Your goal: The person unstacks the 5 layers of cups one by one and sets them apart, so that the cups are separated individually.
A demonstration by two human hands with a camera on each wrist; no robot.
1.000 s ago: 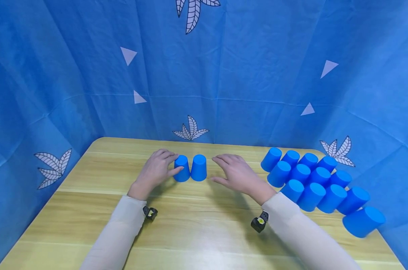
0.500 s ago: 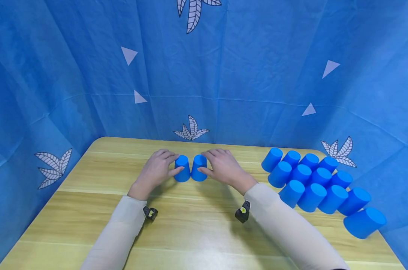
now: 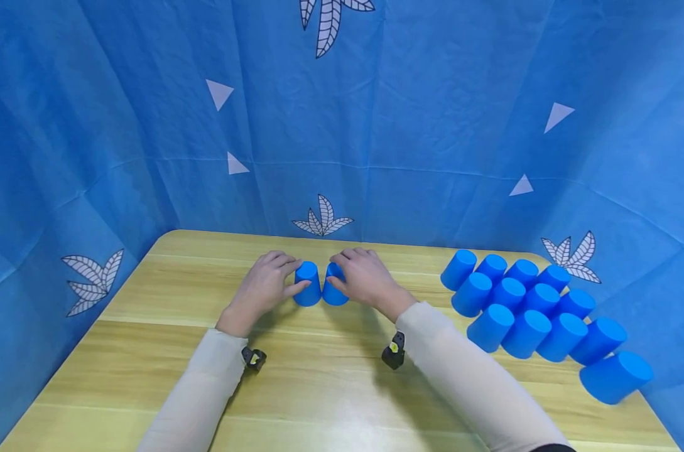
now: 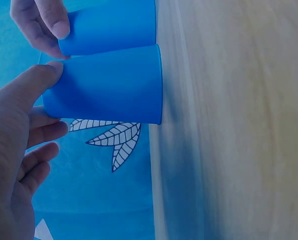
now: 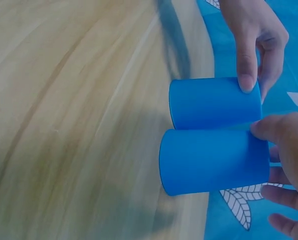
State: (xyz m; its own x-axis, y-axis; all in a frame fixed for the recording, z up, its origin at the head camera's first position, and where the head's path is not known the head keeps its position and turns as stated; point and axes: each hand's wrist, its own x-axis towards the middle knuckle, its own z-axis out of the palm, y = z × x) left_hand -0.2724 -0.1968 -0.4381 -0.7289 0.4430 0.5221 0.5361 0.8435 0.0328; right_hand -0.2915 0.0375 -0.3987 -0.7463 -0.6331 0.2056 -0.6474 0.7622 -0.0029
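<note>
Blue upturned cups stand touching on a wooden table (image 3: 149, 351): left hand (image 3: 262, 289) pinches the left cup (image 3: 308, 285), right hand (image 3: 364, 279) pinches the right cup (image 3: 334, 295).

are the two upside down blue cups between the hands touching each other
Touching. In the right wrist view the left cup and the right cup meet at their rims with no gap; the left wrist view shows their sides pressed together too.

On my right wrist feed, two upside-down blue cups touch on the desk (image 5: 74, 100). My right hand (image 5: 288, 165) pinches the nearer cup (image 5: 213, 160); my left hand (image 5: 253, 35) pinches the farther cup (image 5: 211, 102).
</note>
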